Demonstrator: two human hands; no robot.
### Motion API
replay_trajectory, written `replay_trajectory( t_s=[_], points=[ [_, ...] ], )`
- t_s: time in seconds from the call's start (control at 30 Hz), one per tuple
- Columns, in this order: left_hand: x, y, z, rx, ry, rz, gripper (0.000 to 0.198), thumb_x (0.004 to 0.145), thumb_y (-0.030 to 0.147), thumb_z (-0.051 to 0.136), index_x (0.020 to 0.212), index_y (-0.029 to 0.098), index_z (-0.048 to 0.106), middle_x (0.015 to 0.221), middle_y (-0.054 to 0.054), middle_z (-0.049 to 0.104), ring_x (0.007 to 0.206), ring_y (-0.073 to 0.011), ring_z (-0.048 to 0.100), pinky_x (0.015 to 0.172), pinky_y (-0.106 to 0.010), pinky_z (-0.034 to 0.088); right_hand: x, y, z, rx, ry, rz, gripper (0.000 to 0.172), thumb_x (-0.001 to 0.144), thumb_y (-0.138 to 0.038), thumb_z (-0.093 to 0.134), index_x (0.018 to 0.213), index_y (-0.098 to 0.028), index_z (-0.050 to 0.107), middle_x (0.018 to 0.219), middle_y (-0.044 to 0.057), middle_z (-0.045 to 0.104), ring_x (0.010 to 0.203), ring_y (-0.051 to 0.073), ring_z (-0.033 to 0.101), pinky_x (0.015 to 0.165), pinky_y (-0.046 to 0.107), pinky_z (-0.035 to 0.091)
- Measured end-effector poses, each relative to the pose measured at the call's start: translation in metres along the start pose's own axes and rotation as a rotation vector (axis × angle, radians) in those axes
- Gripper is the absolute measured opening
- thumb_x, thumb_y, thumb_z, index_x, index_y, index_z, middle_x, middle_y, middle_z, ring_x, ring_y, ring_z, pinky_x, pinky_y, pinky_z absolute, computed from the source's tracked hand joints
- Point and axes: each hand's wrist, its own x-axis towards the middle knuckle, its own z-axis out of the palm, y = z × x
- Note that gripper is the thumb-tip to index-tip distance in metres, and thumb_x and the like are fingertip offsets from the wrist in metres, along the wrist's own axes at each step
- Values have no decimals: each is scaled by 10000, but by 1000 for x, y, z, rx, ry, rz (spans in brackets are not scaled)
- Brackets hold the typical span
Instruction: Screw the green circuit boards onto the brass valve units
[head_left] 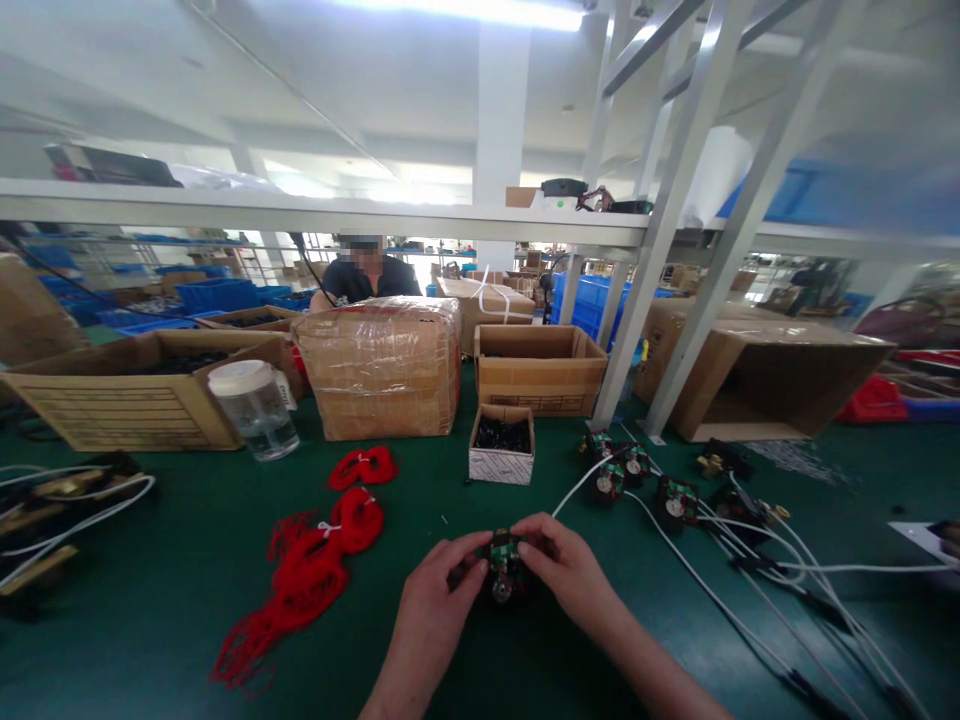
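Between my two hands, low in the middle of the head view, is a small black device with an exposed green circuit board [504, 560]. My left hand [442, 590] grips its left side with thumb and fingers. On the opposite side my right hand [562, 565] pinches its edge near the top. A white cable leads up and right from behind my right hand. To the right lie several similar devices with green boards [677, 502] and white cables. Bundles of red wire [319, 570] lie to the left of my hands.
Ahead stands a small white box [501, 465] of black parts. Behind it are an open carton [540, 395] and a taped carton [382, 375]. A clear water bottle [259, 415] stands at left. Metal shelf posts [697, 210] rise at right. A person [371, 275] sits opposite.
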Motion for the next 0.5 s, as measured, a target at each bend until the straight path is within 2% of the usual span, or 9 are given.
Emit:
replay_trajectory(
  t_s=[0.1, 0.3, 0.5],
  points=[
    [1, -2, 1, -5, 0, 0, 382, 826, 328, 551, 1162, 255, 718, 977, -25, 698, 889, -199, 671, 828, -329, 529, 0, -5, -2, 5, -6, 14, 191, 885, -306, 557, 992, -225, 692, 833, -9, 645, 712, 163, 585, 650, 272, 469],
    [2, -5, 2, -9, -14, -11, 398, 842, 327, 531, 1195, 255, 701, 1019, -37, 685, 903, -199, 666, 831, -332, 529, 3, -7, -1, 22, -2, -4, 169, 850, -300, 597, 966, -214, 685, 903, 12, 675, 837, 195, 630, 772, 317, 503],
    [-1, 1, 1, -6, -18, -19, 395, 841, 334, 544, 1193, 250, 701, 1004, -38, 668, 896, -205, 666, 831, -346, 529, 5, -3, -6, -31, -57, -17, 183, 852, -230, 587, 1012, -218, 676, 854, -7, 628, 781, 174, 592, 731, 297, 482]
  ],
)
